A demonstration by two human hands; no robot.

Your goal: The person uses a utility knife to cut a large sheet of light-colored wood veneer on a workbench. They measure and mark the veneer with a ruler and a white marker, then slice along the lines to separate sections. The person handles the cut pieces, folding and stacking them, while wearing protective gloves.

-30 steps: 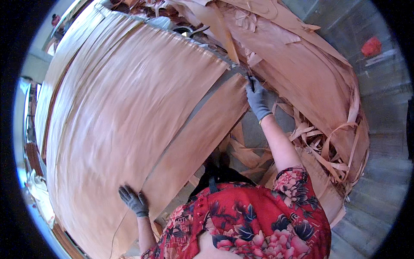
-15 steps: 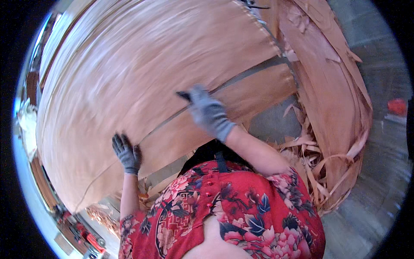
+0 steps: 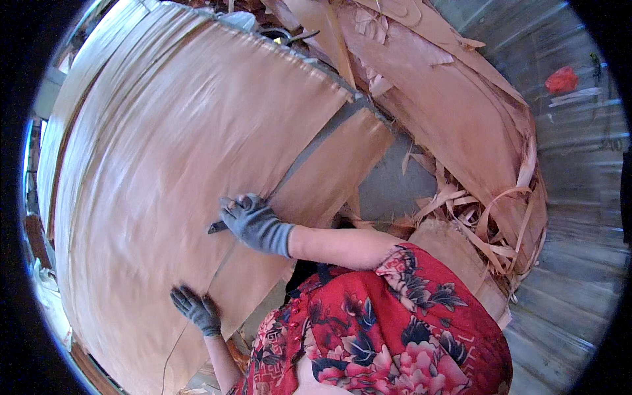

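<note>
Grey-gloved right hand (image 3: 258,225) of yours clamped on dark tool (image 3: 216,227), over tan veneer sheet (image 3: 145,184) spread ahead and left; hand hides part of split. Your left hand (image 3: 196,311) palm down on veneer, fingers stretched, thumb apart. Narrow strip (image 3: 342,168) beyond split, partly behind your right forearm. Curled scraps (image 3: 484,227), loose sheets (image 3: 441,99) crowd right; red object (image 3: 561,79) farther out on grey floor (image 3: 573,178).

Over the veneer sheet (image 3: 164,151), a hand can pass freely beyond the right hand (image 3: 251,222) and its dark tool (image 3: 216,227). Between both hands there is some room, limited below by the left hand (image 3: 196,311). At the right, curled strips (image 3: 487,224) obstruct the way.
</note>
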